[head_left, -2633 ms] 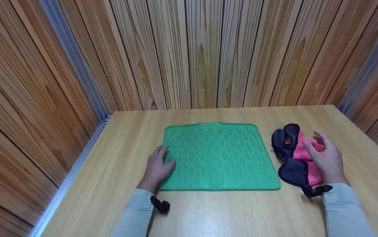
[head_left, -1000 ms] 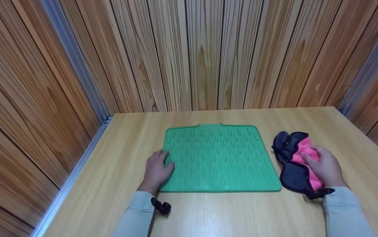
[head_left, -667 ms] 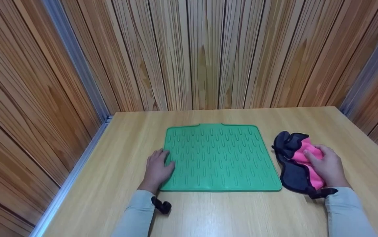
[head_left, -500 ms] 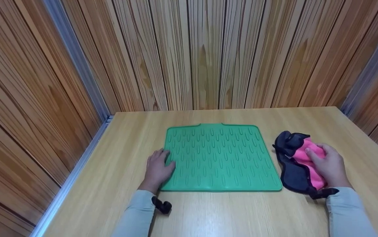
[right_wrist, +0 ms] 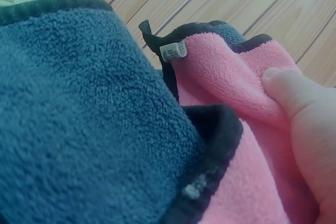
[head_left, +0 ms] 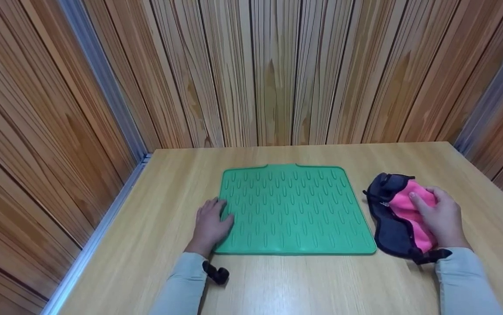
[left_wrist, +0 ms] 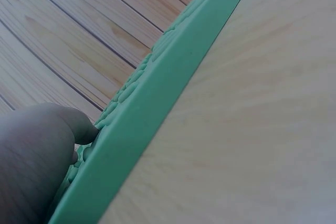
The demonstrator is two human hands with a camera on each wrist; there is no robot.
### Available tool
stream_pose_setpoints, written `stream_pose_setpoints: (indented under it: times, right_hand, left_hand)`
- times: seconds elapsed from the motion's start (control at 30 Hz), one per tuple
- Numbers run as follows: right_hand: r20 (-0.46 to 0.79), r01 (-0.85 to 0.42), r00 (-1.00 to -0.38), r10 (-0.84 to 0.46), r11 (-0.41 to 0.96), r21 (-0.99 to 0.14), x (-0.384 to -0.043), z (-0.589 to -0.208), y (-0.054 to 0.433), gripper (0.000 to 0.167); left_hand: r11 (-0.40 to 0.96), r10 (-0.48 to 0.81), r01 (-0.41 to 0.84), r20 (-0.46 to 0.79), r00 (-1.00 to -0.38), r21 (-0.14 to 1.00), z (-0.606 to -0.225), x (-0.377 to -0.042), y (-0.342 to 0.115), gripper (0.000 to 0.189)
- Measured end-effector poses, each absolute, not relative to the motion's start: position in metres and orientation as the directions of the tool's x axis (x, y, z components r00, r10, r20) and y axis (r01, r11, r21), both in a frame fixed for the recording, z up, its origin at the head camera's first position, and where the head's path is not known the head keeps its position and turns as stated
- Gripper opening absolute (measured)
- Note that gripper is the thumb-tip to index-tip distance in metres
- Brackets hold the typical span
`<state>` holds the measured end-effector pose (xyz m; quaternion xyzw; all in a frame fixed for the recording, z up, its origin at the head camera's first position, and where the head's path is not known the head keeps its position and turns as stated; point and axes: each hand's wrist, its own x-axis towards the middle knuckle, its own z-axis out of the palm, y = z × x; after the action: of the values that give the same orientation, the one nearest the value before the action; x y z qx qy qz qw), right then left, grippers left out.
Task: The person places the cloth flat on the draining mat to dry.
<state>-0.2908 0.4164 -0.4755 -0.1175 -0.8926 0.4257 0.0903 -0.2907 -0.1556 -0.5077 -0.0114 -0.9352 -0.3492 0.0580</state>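
Note:
A two-sided microfiber towel, pink on one face and dark blue-grey on the other with black edging, lies bunched on the right of the table. My right hand grips its pink part; the thumb presses on top, and the other fingers are mostly hidden by the cloth. A small white label shows on the edging in the right wrist view. At the left, my left hand rests on the side edge of a green ribbed mat, its thumb over the raised pattern.
The mat lies flat on the wooden table, its right corner close to the towel. Wood-panelled walls stand behind and at both sides. A metal rail runs along the left table edge. Black wrist straps sit on both sleeves.
My right hand has come down from above the towel, taken hold of its pink part and pulled it slightly right, smoothing out some folds. My left hand has settled on the mat's edge.

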Motion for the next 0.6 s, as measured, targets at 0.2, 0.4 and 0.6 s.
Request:
stream_pose_setpoints:
  times: [0.2, 0.4, 0.6]
  right_hand:
    - [0.081, 0.12, -0.954, 0.289, 0.615, -0.779, -0.29, -0.471, 0.415, 0.079]
    - [0.08, 0.124, -0.952, 0.295, 0.613, -0.78, -0.289, -0.464, 0.413, 0.081]
    - [0.113, 0.108, -0.948, 0.299, 0.631, -0.768, -0.288, -0.457, 0.409, 0.078]
  left_hand:
    - [0.764, -0.01, 0.083, 0.141, -0.99, 0.64, -0.507, -0.29, -0.156, 0.06]
    - [0.762, -0.012, 0.079, 0.136, -0.991, 0.643, -0.507, -0.289, -0.155, 0.059]
    - [0.762, -0.017, 0.071, 0.129, -0.992, 0.644, -0.507, -0.29, -0.156, 0.059]
